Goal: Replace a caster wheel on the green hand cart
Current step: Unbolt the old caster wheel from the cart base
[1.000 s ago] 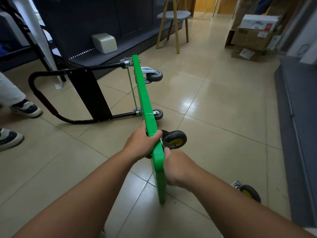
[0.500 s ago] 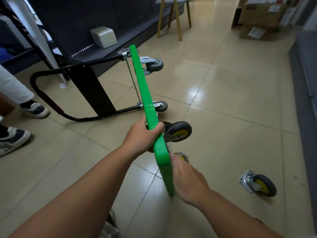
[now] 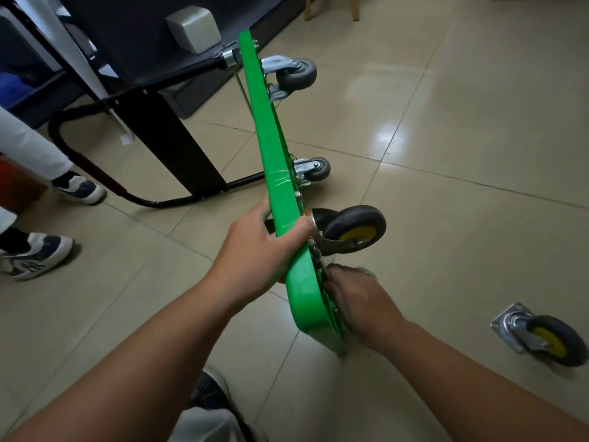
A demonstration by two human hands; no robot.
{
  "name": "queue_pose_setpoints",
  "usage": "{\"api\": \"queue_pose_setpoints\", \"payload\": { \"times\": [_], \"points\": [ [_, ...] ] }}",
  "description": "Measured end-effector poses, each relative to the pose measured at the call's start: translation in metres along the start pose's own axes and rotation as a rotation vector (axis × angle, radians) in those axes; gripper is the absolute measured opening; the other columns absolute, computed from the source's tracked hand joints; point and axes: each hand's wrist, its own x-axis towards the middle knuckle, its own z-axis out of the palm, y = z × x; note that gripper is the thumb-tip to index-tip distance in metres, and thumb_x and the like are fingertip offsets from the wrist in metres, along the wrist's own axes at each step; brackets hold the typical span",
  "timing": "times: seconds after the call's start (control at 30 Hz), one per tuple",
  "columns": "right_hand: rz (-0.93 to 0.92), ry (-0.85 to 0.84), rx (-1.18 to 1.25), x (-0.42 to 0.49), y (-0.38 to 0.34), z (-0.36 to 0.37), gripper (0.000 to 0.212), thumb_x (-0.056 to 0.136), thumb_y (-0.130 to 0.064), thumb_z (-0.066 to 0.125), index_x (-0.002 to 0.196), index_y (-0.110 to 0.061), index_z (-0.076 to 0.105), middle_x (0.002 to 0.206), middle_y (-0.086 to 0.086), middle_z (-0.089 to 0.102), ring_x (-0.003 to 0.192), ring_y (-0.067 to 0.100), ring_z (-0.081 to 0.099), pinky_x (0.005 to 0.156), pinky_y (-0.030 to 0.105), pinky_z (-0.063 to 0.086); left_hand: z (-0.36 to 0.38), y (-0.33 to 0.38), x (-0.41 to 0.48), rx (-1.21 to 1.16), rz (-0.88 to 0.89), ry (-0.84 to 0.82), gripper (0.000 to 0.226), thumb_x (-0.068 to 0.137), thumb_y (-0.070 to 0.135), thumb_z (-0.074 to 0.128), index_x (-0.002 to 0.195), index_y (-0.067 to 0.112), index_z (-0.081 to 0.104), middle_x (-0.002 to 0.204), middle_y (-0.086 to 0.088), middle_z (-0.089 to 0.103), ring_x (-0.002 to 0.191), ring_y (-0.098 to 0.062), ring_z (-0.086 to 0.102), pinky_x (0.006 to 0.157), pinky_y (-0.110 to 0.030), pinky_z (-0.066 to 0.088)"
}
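Observation:
The green hand cart (image 3: 271,148) stands on its edge on the tiled floor, underside to the right. My left hand (image 3: 258,247) grips its upper edge near the close end. My right hand (image 3: 357,301) is against the underside at the near corner, fingers curled and hidden behind the deck; what they hold is not visible. A black caster with a yellow hub (image 3: 353,228) sticks out of the underside just above that hand. Two grey casters (image 3: 296,73) (image 3: 314,169) sit at the far end. A loose yellow-hub caster (image 3: 541,338) lies on the floor at the right.
The cart's black handle (image 3: 105,180) lies folded out to the left on the floor. A person's shoes (image 3: 35,255) stand at the left edge. A dark low shelf (image 3: 134,36) with a pale box (image 3: 194,28) runs behind. My own shoe (image 3: 208,392) is below the cart.
The view has dipped and come closer. My right hand has slid along the underside to the near corner of the deck. My left hand keeps its grip on the upper edge.

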Motion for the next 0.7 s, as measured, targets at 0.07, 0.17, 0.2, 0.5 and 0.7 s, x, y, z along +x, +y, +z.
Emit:
{"api": "queue_pose_setpoints", "payload": {
  "times": [0.07,0.17,0.2,0.5,0.7],
  "points": [
    [-0.023,0.062,-0.022,-0.008,-0.008,-0.003,0.027,0.098,-0.031,0.041,0.092,-0.012,0.06,0.074,0.007,0.065,0.063,0.026,0.058,0.061,0.032,0.034,0.002,0.003,-0.003,-0.029,0.002,0.009,0.037,0.093,0.041,0.067,0.127,0.028,0.059,0.113,0.0,0.073,0.091,-0.017,0.077,0.071,-0.04,0.067],
    [-0.052,0.081,-0.094,-0.029,-0.016,-0.022,0.024,0.099,-0.032,0.04,0.089,-0.017,0.056,0.067,0.003,0.062,0.054,0.024,0.056,0.049,0.031,0.034,0.008,0.007,-0.009,-0.032,0.006,0.022,0.045,0.091,0.038,0.07,0.131,0.022,0.06,0.115,-0.003,0.073,0.091,-0.018,0.077,0.071,-0.04,0.067],
    [-0.058,0.087,-0.126,-0.037,-0.016,-0.03,0.025,0.102,-0.034,0.038,0.089,-0.019,0.054,0.064,0.002,0.06,0.05,0.023,0.055,0.045,0.028,0.032,0.011,0.008,-0.012,-0.039,0.014,0.017,0.046,0.09,0.038,0.071,0.131,0.023,0.059,0.115,-0.004,0.073,0.091,-0.018,0.077,0.072,-0.04,0.067],
    [0.164,-0.17,0.208,-0.09,-0.039,-0.09,0.047,0.103,-0.057,0.02,0.088,-0.022,0.048,0.08,-0.001,0.057,0.074,0.021,0.054,0.068,0.043,0.043,0.037,0.019,-0.03,-0.045,0.064,-0.019,0.045,0.086,0.034,0.077,0.127,0.029,0.059,0.114,0.001,0.073,0.093,-0.017,0.077,0.074,-0.039,0.067],
    [0.292,-0.222,0.34,-0.085,-0.068,-0.109,0.051,0.106,-0.049,0.025,0.078,-0.012,0.047,0.073,0.007,0.051,0.069,0.021,0.052,0.071,0.043,0.043,0.028,0.016,-0.028,-0.061,0.078,-0.067,0.035,0.086,0.026,0.081,0.107,0.044,0.059,0.109,0.003,0.076,0.093,-0.017,0.078,0.071,-0.038,0.066]
  ]
}}
